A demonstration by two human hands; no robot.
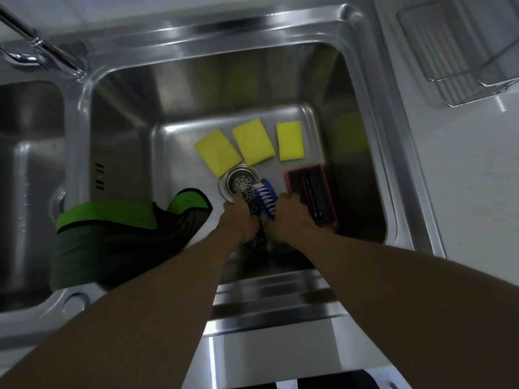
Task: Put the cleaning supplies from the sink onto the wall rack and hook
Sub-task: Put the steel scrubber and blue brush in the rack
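Note:
Both my hands reach down to the bottom of the steel sink [126, 153]. My left hand [238, 220] is closed around a metal wire scourer [248, 202] beside the drain [240, 182]. My right hand [292, 214] grips the handle end of a blue brush with white bristles [265, 196]. Three yellow sponges [254, 141] lie in a row behind the drain. A red and black rectangular block [311, 193] lies just right of my right hand. A green and black cloth [118, 231] hangs over the sink's left divider.
A wire rack [460, 68] hangs at the upper right above the white counter. The tap [39, 49] stands at the upper left. A second basin [28, 178] lies to the left.

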